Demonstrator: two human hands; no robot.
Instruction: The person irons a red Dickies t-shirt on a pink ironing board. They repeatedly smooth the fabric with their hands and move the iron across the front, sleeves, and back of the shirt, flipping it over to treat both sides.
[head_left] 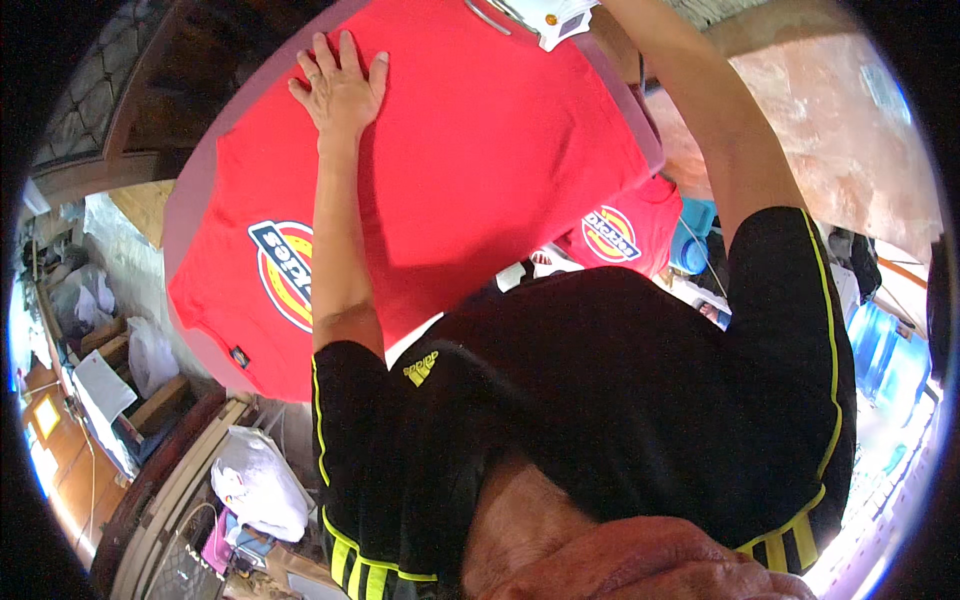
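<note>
Lattice panel (85, 95): away at the far left it stood, dark, set beside brown framing (125, 165).
Wall (820, 150): and over to the far right, pinkish and blotchy, it carried a pale patch (886, 95).
Blue container (688, 250): right of middle, there it was, bright and rounded.
Water jug (888, 360): farther right and nearer, see-through blue, its ribs caught the light!
White sheet (103, 386): across to the left, it lay at a slant.
Crumpled bag (152, 358): just right of that sheet, pale plastic.
Bulging bag (260, 485): near left, the big white one.
Pink item (217, 543): just nearer than that bag, it was too small to name.
</note>
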